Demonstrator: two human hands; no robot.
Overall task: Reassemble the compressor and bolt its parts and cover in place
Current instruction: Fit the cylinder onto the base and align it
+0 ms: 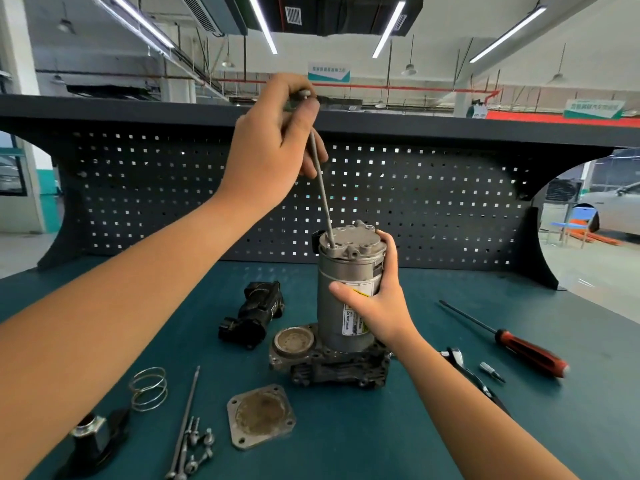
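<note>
Left hand (273, 140) pinching long bolt (322, 188) into compressor (348, 289), right hand (377, 303) gripping it

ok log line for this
left hand pinches long bolt | tip in end cap | right hand grips motor housing | cover plate unfitted

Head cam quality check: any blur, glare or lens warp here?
Head view: fisheye bows the shelf edge and splays the ceiling strip lights, which blow out; red-handled screwdriver smeared near the right edge; compressor sharp; shadows on the mat soft.
</note>
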